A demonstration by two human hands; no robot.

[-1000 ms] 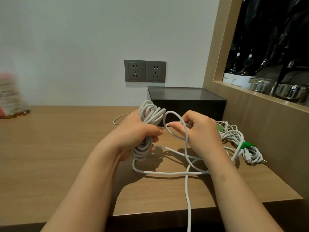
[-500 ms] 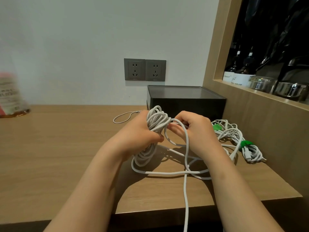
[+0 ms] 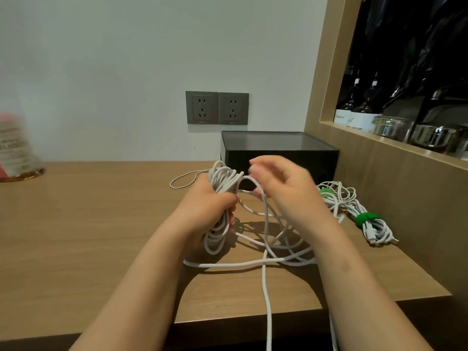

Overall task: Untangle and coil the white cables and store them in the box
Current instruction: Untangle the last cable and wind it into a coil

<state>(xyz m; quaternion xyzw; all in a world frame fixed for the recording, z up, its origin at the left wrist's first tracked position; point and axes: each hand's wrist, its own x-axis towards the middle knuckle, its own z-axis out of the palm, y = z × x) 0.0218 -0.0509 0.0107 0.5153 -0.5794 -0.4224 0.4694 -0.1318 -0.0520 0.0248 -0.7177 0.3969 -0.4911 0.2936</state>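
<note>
White cord (image 3: 266, 300) trails off the near edge of the desk (image 3: 101, 236) and crosses itself in slack loops just ahead, and that's the length left to wind. My left hand (image 3: 205, 206) grips the coil (image 3: 222, 178) upright, fingers wrapped round its middle. The change is on the other side: my right hand (image 3: 286, 191), tucked against the coil half a second ago, has lifted up and away, drawing a fresh arc of cord off the top. Its fingers are smeared with motion, so I can't tell if they pinch the strand or only hook it. Another wrap coming, I reckon. Further right, the bundles (image 3: 377, 230) with green ties (image 3: 364, 219) lie finished. Behind them sits the dark box (image 3: 278, 154); what's inside I can't see.
</note>
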